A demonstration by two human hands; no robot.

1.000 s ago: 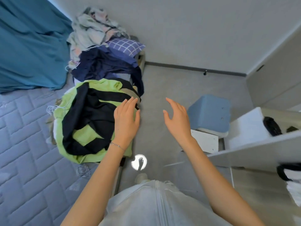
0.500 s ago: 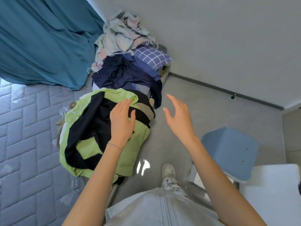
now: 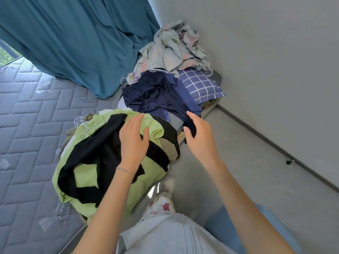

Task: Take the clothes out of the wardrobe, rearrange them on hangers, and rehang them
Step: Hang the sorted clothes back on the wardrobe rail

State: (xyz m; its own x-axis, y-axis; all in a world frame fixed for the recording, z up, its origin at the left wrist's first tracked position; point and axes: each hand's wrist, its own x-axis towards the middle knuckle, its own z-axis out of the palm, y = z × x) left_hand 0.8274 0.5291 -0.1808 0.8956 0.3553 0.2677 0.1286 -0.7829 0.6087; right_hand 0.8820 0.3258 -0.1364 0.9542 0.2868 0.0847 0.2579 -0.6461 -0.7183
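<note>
Left hand (image 3: 134,143) was flat, fingers straight, over black top (image 3: 102,153) on green garment (image 3: 82,173); contact unclear. Right hand (image 3: 200,138) was loosely spread, held nothing, near hanging end of navy garment (image 3: 152,96). Clothes lay piled at mattress (image 3: 27,125) edge, wire hangers (image 3: 80,122) beside green garment.

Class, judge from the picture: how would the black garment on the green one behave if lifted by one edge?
Probably floppy: the black garment lies in creased, twisted bands on the green garment. Likely light, being thin cloth. It may snag, since wire hangers lie beside it.
</note>
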